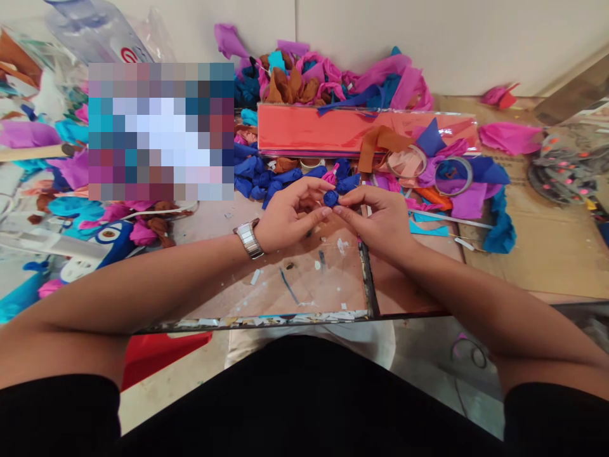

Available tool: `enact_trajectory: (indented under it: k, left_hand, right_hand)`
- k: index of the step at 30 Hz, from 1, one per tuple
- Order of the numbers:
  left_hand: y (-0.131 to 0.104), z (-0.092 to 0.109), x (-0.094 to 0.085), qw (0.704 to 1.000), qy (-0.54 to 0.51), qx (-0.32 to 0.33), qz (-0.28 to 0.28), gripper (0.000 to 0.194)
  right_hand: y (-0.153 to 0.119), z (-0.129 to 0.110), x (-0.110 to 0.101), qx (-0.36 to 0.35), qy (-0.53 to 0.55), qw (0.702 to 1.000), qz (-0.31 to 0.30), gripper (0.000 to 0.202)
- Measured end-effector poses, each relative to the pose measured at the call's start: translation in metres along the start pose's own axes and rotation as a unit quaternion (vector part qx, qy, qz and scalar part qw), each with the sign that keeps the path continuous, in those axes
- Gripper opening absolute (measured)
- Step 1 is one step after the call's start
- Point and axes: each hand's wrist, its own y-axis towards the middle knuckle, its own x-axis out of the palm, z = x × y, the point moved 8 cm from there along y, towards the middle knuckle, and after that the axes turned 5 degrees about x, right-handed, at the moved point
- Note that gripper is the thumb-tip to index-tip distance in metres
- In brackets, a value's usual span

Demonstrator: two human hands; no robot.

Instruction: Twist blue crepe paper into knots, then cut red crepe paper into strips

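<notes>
Between my two hands, above the worn table (266, 285), is a small dark blue rolled paper flower (330, 198). My left hand (297, 212), with a metal watch on its wrist, pinches it from the left between thumb and fingertips. From the right, my right hand (378, 216) has its thumb and forefinger pressed to the same flower. Just behind my hands lie several more blue crumpled paper pieces (278, 184). The fingers partly cover the flower.
A flat orange-red paper pack (333, 130) in plastic lies behind. Tape rolls (453, 176) and paper scraps are on the right, near a wire bundle (564, 171). A blue-and-white power strip (102, 251) lies left, below a plastic bottle (99, 32). The table's front edge (285, 322) is close.
</notes>
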Motion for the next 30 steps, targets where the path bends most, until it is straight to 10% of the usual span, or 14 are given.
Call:
enact_trajectory:
  k: [30]
  left_hand:
    - [0.005, 0.0, 0.006, 0.998, 0.003, -0.051, -0.047, 0.042]
  right_hand:
    - [-0.002, 0.007, 0.02, 0.019, 0.112, 0.984, -0.134, 0.042]
